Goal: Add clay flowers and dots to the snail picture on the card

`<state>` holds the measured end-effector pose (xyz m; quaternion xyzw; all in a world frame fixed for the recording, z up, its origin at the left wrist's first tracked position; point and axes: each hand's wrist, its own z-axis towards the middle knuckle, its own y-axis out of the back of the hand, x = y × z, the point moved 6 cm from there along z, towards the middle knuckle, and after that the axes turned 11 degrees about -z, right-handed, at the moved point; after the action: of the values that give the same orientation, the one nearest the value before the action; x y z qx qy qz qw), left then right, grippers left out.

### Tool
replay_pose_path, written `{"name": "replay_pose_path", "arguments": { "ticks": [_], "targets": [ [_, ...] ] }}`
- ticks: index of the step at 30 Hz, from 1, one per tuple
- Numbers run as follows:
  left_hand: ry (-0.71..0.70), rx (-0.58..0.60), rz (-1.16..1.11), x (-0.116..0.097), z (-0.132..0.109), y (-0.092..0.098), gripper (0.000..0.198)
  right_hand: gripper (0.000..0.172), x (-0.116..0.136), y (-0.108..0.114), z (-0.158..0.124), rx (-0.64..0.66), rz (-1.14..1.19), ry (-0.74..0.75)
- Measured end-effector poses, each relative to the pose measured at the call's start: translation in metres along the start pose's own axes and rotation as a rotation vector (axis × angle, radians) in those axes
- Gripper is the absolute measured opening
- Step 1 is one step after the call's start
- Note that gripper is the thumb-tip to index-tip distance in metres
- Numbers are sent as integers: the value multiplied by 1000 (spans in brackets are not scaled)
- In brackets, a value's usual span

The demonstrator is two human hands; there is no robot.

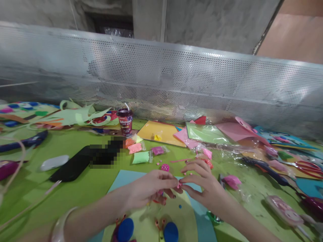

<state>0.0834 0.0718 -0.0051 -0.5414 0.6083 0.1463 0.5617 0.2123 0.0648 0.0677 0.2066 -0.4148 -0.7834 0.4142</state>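
Note:
My left hand and my right hand meet above a blue sheet that carries a pale yellow-green paper shape. Between the fingertips of both hands is a small piece of pink modelling clay, pinched from either side. Two dark blue discs lie on the paper shape, with little orange stalks beside them. Just beyond the hands sits a magenta disc with pale dots. Tiny pink balls lie near it. Part of the work under my left hand is hidden.
A purple drink cup with a straw stands at the back. Bags of coloured clay lie before it. On the left are a black phone and a white case. Red-handled scissors and a dark glue gun lie right.

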Motion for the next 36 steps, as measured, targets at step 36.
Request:
{"name": "replay_pose_path", "arguments": {
  "ticks": [36],
  "targets": [
    [-19,31,-3,6,3,1,25,14,10,2,-1,-87,-62,64]
  ]
}}
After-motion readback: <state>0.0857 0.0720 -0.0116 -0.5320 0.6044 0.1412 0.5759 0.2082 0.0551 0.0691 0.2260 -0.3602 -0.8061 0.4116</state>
